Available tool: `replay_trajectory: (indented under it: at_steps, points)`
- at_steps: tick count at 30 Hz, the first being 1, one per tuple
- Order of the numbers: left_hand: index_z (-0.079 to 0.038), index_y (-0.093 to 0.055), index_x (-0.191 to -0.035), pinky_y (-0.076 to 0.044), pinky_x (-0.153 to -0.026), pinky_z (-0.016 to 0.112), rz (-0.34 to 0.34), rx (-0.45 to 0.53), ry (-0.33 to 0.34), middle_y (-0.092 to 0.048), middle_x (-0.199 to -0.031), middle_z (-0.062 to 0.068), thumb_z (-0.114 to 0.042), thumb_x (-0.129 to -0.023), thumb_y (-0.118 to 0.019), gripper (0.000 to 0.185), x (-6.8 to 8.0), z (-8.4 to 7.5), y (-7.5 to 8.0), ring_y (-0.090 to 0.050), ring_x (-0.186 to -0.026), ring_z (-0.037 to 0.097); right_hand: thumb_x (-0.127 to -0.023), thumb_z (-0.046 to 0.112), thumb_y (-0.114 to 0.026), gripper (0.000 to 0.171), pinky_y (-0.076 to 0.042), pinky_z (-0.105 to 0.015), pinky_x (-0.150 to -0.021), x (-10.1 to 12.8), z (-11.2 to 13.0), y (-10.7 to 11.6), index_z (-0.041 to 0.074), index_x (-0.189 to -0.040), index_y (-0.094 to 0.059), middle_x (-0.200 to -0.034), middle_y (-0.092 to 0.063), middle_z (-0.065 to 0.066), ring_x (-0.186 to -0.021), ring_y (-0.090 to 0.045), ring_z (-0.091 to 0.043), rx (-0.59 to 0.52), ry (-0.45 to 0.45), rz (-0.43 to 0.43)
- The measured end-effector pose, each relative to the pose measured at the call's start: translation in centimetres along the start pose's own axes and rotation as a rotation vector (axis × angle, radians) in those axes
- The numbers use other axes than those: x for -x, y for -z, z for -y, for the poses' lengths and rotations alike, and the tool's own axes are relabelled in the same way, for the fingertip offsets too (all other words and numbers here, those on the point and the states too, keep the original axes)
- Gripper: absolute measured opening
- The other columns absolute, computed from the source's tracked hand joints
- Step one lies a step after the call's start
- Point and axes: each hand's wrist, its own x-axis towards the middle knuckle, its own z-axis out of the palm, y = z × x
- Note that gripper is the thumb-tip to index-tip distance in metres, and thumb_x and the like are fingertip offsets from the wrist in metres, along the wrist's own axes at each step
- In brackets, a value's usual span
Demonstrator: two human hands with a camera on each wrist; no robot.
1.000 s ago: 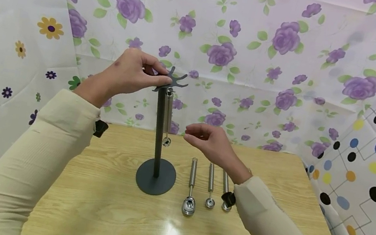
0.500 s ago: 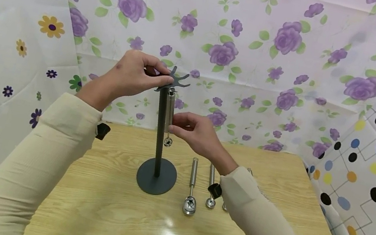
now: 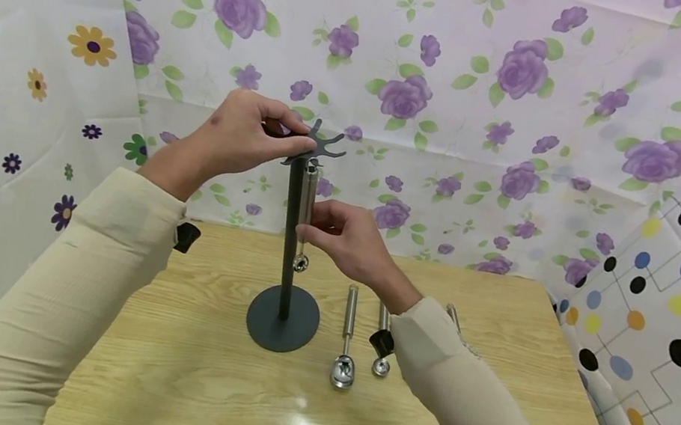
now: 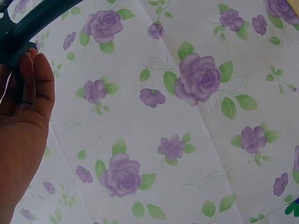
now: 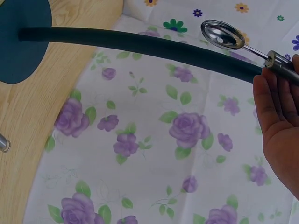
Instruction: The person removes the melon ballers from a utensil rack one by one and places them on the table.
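A dark grey stand (image 3: 284, 309) with a round base and a star-shaped hook top (image 3: 316, 146) rises from the wooden table (image 3: 187, 383). My left hand (image 3: 245, 131) pinches the hook top; the left wrist view shows its fingers (image 4: 32, 84) against the dark arm (image 4: 28, 23). A small steel scoop (image 3: 305, 218) hangs from a hook beside the pole. My right hand (image 3: 342, 239) grips the scoop's handle. In the right wrist view its bowl (image 5: 222, 34) shows beside the pole (image 5: 140, 44).
Two more steel scoops (image 3: 346, 343) (image 3: 382, 341) lie on the table right of the stand's base, and the end of a third (image 3: 454, 316) shows behind my right sleeve. Flowered cloth (image 3: 467, 113) walls the back and sides.
My right hand moved left from above the lying scoops to the hanging scoop and took hold of its handle. My left hand stayed on the hook top.
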Motion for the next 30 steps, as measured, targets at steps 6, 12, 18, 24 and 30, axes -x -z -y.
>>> replay_trajectory:
  at_steps: [6,12,18,24,30]
  points:
    - [-0.006,-0.078,-0.108,-0.05,-0.073,0.023,-0.001,0.008,0.002,-0.072,-0.104,0.012,-0.025,-0.092,-0.075,0.025,-0.1,0.1,-0.1,-0.068,-0.088,0.022,-0.096,0.017,-0.071,0.024,-0.055,-0.032,-0.083,0.5,0.3,0.3,0.003,-0.116,-0.072,-0.1,-0.072,-0.004,-0.09,-0.069,-0.017,0.013,-0.013,0.006]
    - [-0.006,-0.078,-0.108,-0.05,-0.071,0.023,-0.005,-0.003,-0.008,-0.072,-0.103,0.012,-0.025,-0.092,-0.075,0.025,-0.1,0.1,-0.1,-0.068,-0.087,0.023,-0.095,0.015,-0.071,0.02,-0.056,-0.031,-0.08,1.2,0.6,0.6,0.006,-0.113,-0.073,-0.096,-0.072,-0.002,-0.086,-0.069,-0.017,0.006,0.014,0.012]
    - [-0.006,-0.078,-0.108,-0.051,-0.073,0.026,-0.002,-0.002,0.006,-0.072,-0.103,0.013,-0.025,-0.092,-0.075,0.025,0.0,0.0,-0.1,-0.069,-0.088,0.022,-0.096,0.013,-0.07,0.018,-0.056,-0.031,-0.081,1.7,1.0,1.1,0.005,-0.112,-0.072,-0.096,-0.072,-0.002,-0.087,-0.069,-0.014,0.01,0.027,0.019]
    - [-0.006,-0.078,-0.107,-0.05,-0.072,0.024,-0.001,0.004,0.011,-0.072,-0.102,0.013,-0.025,-0.092,-0.075,0.025,0.0,0.0,-0.1,-0.069,-0.089,0.023,-0.095,0.013,-0.071,0.019,-0.056,-0.032,-0.08,2.1,1.0,1.6,0.004,-0.112,-0.072,-0.097,-0.071,-0.004,-0.087,-0.07,-0.017,0.022,0.006,0.014]
    - [-0.006,-0.078,-0.106,-0.049,-0.069,0.022,-0.004,0.008,0.004,-0.073,-0.099,0.013,-0.025,-0.092,-0.075,0.024,-0.1,-0.1,-0.1,-0.069,-0.085,0.021,-0.095,0.013,-0.071,0.018,-0.056,-0.033,-0.08,3.0,0.1,2.2,0.004,-0.11,-0.073,-0.096,-0.071,-0.005,-0.086,-0.07,-0.016,0.044,-0.031,0.007]
